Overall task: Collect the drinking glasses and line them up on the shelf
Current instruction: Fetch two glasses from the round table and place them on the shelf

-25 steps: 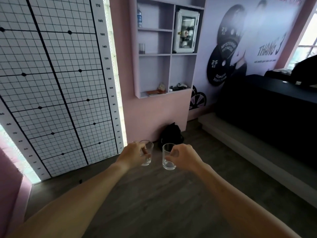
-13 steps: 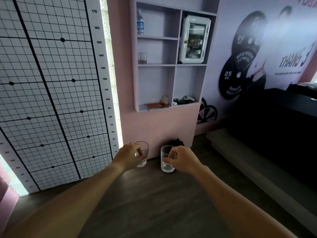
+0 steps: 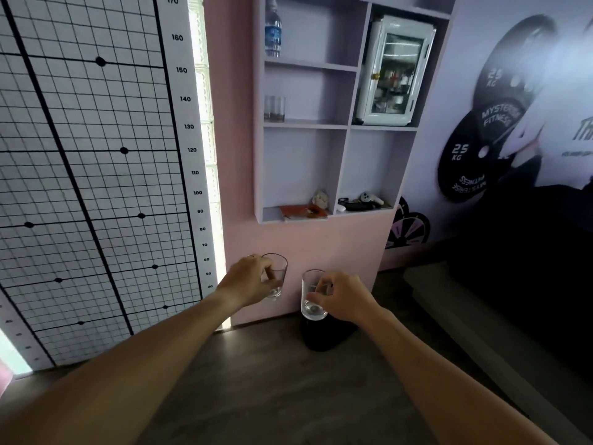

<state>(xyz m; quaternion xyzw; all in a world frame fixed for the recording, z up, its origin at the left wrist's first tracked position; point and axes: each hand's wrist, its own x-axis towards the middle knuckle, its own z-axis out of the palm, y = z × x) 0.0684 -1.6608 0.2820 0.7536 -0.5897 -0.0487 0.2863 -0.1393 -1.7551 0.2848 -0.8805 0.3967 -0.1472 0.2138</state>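
My left hand grips a clear drinking glass, held upright in front of the pink wall. My right hand grips a second clear drinking glass by its side, a little lower and to the right. Both are held well below the wall shelf unit. Another clear glass stands at the left end of the middle left shelf; whether a second one stands behind it I cannot tell.
A water bottle stands on the shelf above. A small white glass-door cabinet fills the upper right compartment. Small items lie on the bottom shelf. A black bag sits on the floor against the wall. A dark counter runs along the right.
The view has moved closer to the wall shelf, which now looks larger and more centred. Both hands still carry their glasses side by side.
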